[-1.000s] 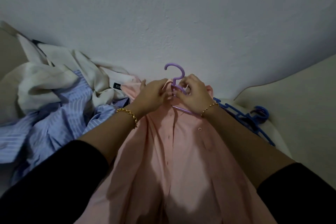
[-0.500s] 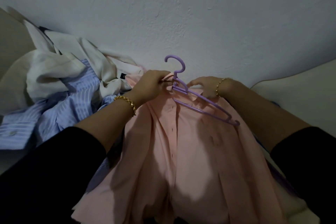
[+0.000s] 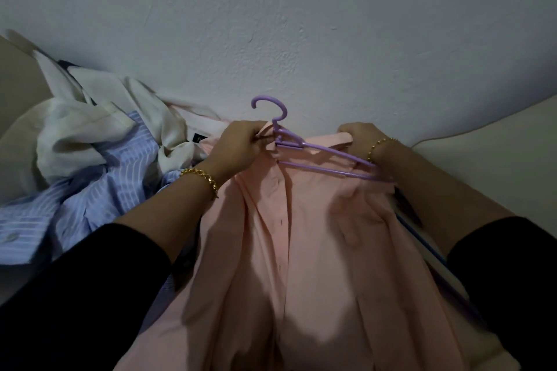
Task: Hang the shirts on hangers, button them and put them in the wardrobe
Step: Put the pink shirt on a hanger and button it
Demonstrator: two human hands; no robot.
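**A:** Two hands are seen at the centre of the frame. What is held by each?

**B:** The collar of the pink shirt (image 3: 301, 250) is pinched by the curled fingers of the left hand (image 3: 241, 144), right beside the neck of the purple hanger (image 3: 289, 144). A fold of the same shirt's collar is gripped by the curled fingers of the right hand (image 3: 358, 137), right of centre.

**A:** Where are the shirt and hanger placed?

**B:** The shirt is spread from the centre down to the lower edge, with its front placket facing up. The hanger is laid on its upper part, with the hook pointing up towards the wall (image 3: 301, 24) and one arm slanting to the right, uncovered.

**A:** What else is shown?

**B:** A blue striped shirt (image 3: 99, 190) and a white garment (image 3: 81, 135) are heaped at the left. A gold bracelet (image 3: 202, 176) is worn on the left wrist.
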